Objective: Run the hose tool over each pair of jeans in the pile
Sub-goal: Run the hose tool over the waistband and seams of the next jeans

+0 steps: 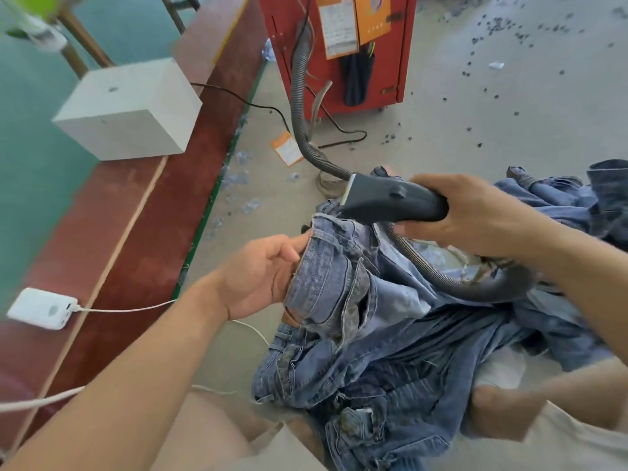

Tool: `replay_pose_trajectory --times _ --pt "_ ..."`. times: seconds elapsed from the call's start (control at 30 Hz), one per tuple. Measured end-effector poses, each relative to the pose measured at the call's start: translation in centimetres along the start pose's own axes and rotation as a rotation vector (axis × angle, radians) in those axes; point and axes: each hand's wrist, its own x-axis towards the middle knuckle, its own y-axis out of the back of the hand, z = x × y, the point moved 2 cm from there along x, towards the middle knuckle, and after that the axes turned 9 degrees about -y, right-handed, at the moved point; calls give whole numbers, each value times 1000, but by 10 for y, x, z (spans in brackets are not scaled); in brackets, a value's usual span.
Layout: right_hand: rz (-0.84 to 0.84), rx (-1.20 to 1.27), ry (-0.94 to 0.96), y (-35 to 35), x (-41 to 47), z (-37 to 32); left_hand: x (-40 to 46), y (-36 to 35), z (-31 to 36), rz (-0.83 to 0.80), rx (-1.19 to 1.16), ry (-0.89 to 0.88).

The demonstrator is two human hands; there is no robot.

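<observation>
1. The jeans (343,294) I'm working on sit atop the denim pile (424,351) on the floor, their waistband folded up and running roughly away from me.
2. The hose tool (390,198) hovers just beyond that waistband, nozzle pointing left, long axis crossing it (the right side is the working one).
3. My right hand (475,215) wraps the handle, fingers curled around it.
4. My left hand (261,277) pinches the waistband edge, palm up, forearm low, nearer the cloth than the nozzle.
5. Behind stands the red machine (339,52).
</observation>
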Motion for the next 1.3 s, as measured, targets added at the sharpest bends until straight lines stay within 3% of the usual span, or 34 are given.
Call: replay_pose_trajectory --times 0.1,0.27,0.37,0.47,0.67,0.8,1.0,1.2,1.3 --pt "-10 -17 -58 12 -4 8 2 -6 -9 -53 -87 -14" --pt "-181 -174 -28 -12 -8 3 27 -17 -25 -80 -192 -20" --pt "-105 30 -38 -14 -4 -3 33 -14 -29 -54 -242 -24" --pt "78 238 -162 1 4 3 37 -8 -27 -36 -237 -45" --pt "107 150 -375 -4 9 18 49 -1 -13 150 -455 -194" --pt "40 25 -316 -6 9 12 54 11 -1 340 -553 -268" --pt "-8 -299 -183 -7 -1 6 63 22 -9 436 -52 -114" --pt "-41 -279 -139 -8 -6 10 63 33 -27 595 223 193" --pt "-42 -262 -128 -6 -5 10 58 41 -36 499 389 320"
